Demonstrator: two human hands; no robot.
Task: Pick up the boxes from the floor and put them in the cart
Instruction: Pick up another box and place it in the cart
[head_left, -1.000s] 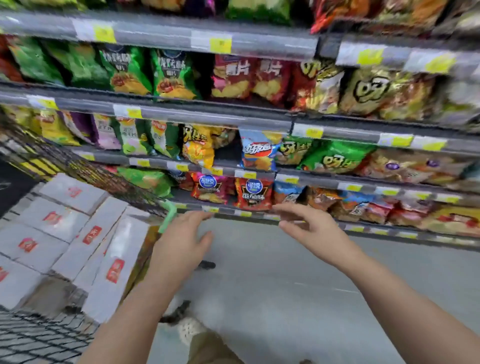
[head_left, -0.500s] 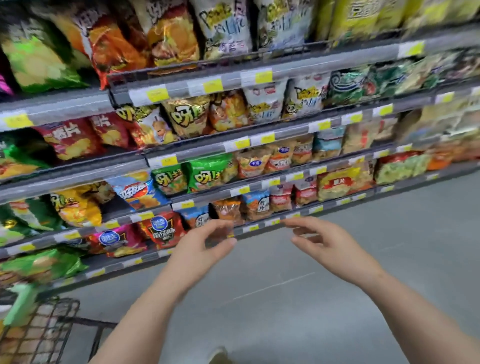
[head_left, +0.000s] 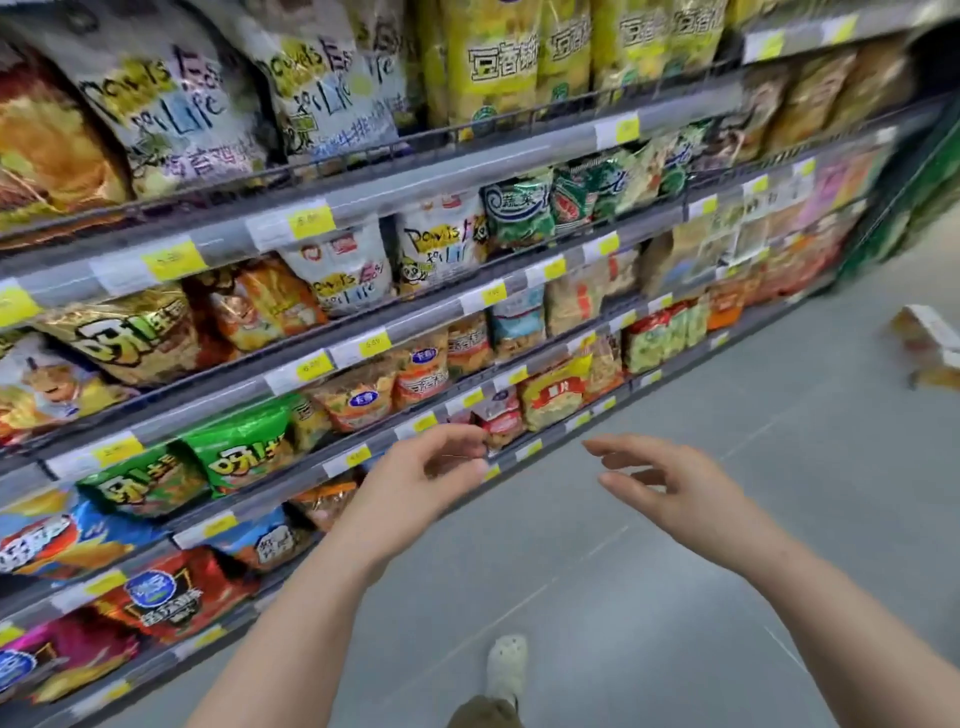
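Boxes (head_left: 927, 345), white and yellow, lie in a small heap on the grey floor at the far right edge, blurred. My left hand (head_left: 423, 480) is held out in front of me at mid-frame, fingers loosely curled, holding nothing. My right hand (head_left: 670, 491) hovers beside it to the right, fingers relaxed and spread, also empty. Both hands are well short of the boxes, which lie far to the right and beyond them. The cart is out of view.
Shelves (head_left: 415, 332) packed with snack bags run along the left side of the aisle, slanting away to the right. The grey floor (head_left: 727, 519) stretches ahead toward the boxes. My shoe (head_left: 506, 667) shows at the bottom.
The view has swung right along the aisle: the cart with its white boxes has left the frame and the boxes on the floor have come into view. Both hands stay empty and raised.
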